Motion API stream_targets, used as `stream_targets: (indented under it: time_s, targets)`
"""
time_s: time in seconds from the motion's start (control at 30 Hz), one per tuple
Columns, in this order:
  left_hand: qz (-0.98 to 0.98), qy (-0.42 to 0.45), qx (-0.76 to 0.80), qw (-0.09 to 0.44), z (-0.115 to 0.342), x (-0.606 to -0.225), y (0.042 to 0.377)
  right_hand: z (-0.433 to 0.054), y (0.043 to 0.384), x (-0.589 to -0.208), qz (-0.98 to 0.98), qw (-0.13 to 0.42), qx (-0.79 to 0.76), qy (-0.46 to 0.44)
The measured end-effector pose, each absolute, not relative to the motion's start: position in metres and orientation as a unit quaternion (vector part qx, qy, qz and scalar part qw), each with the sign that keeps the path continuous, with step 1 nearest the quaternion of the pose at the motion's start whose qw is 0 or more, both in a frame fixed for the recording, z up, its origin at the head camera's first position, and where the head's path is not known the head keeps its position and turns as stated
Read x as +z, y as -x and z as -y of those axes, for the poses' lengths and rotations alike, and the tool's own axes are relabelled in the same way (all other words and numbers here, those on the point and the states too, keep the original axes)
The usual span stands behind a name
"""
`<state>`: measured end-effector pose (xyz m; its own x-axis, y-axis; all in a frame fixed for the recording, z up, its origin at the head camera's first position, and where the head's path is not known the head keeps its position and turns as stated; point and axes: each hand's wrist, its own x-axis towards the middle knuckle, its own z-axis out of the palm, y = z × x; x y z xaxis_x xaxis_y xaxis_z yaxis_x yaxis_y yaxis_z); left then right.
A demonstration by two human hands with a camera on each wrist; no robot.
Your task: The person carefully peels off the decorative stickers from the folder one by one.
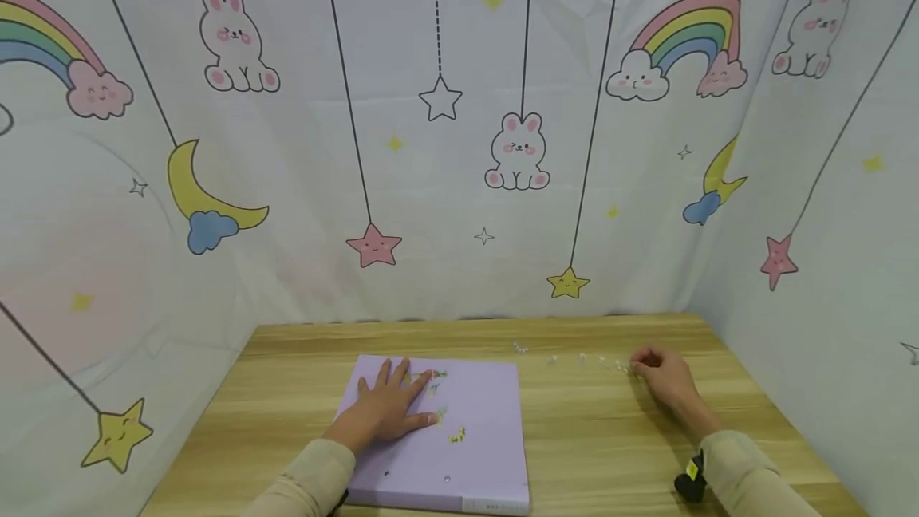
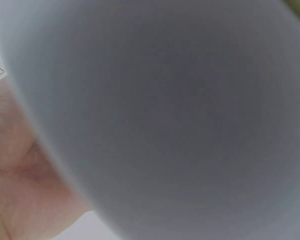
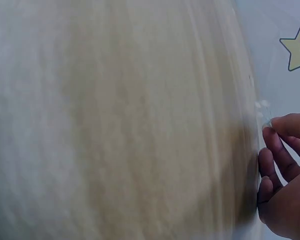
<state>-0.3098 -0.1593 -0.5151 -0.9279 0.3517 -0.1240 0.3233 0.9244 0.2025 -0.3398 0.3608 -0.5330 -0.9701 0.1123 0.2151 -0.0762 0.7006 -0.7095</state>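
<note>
A lavender binder or thick album (image 1: 488,453) lies flat on the wooden table. My left hand (image 1: 388,409) rests on its cover with fingers spread. Around those fingers are small decorations, among them a green one (image 1: 439,374) and a yellow curved one (image 1: 457,436). To the right, my right hand (image 1: 669,377) pinches a small clear piece with whitish bits (image 3: 262,106) between thumb and index finger, close above the tabletop. Its exact kind is too small to tell. The left wrist view is mostly a blurred grey surface, with part of the left hand (image 2: 25,185) at its edge.
Several tiny pale pieces (image 1: 520,348) lie in a loose row on the table (image 1: 596,437) between the binder and my right hand. A printed curtain (image 1: 445,278) hangs along the table's back and sides. A black device (image 1: 691,487) sits at my right wrist.
</note>
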Motion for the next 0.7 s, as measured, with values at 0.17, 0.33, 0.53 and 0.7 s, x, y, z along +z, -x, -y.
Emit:
stream_targets:
  time_s: [0.17,0.33,0.53,0.7]
  targets:
    - [-0.979,-0.170,0.088,0.077,0.1580,-0.5154,0.3075,-0.3623,0.3386,-0.5366,0.924,0.119,0.364,0.003]
    - [-0.979,-0.171,0.086,0.077,0.1569,-0.5156,0.3079,-0.3624,0.3389,-0.5392,0.930,0.119,0.348,-0.007]
    - [-0.979,-0.169,0.083,0.081,0.1562,-0.5153,0.3079,-0.3637,0.3408,-0.5413,0.933,0.124,0.337,-0.013]
    - [-0.979,-0.166,0.082,0.081,0.1565,-0.5162,0.3076,-0.3634,0.3401,-0.5397,0.934,0.122,0.335,-0.015]
